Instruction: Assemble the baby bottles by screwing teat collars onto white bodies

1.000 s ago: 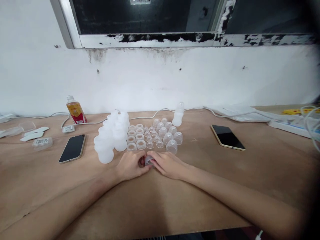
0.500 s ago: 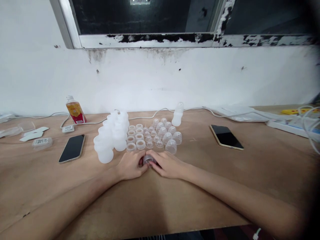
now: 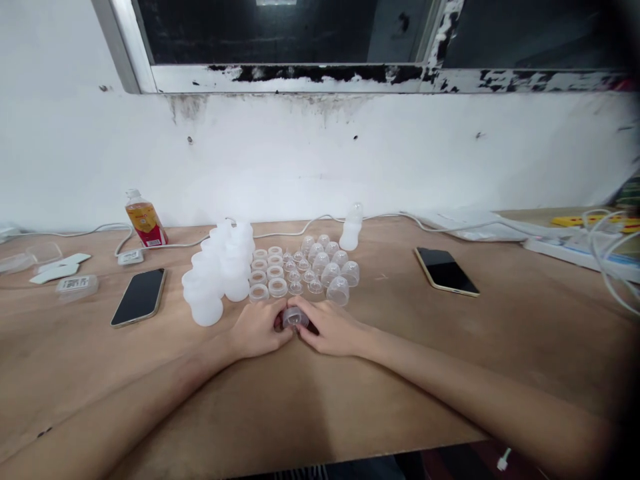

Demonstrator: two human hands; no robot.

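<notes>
Both of my hands meet low over the table, gripping one clear bottle collar ring (image 3: 293,317) between them. My left hand (image 3: 260,328) curls round its left side, and my right hand (image 3: 334,327) pinches its right side with thumb and fingers. A clear nipple seems to sit inside the ring, but the fingers partly hide it. Just beyond the hands stand rows of collar rings (image 3: 277,287), clear nipples (image 3: 295,288) and clear dome caps (image 3: 338,291). Frosted white baby bottles (image 3: 207,310) are grouped to the left. One capped baby bottle (image 3: 351,230) stands upright behind the caps.
A phone (image 3: 139,297) lies left of the bottles, another phone (image 3: 446,271) to the right. A drink bottle (image 3: 147,220) stands near the wall. A white cable (image 3: 285,235) runs along the back. A power strip (image 3: 575,257) and small clear boxes (image 3: 77,285) lie at the sides.
The whole view has shifted slightly. The ring in my hands is tilted a little differently, with its opening showing more; both hands keep their grip.
</notes>
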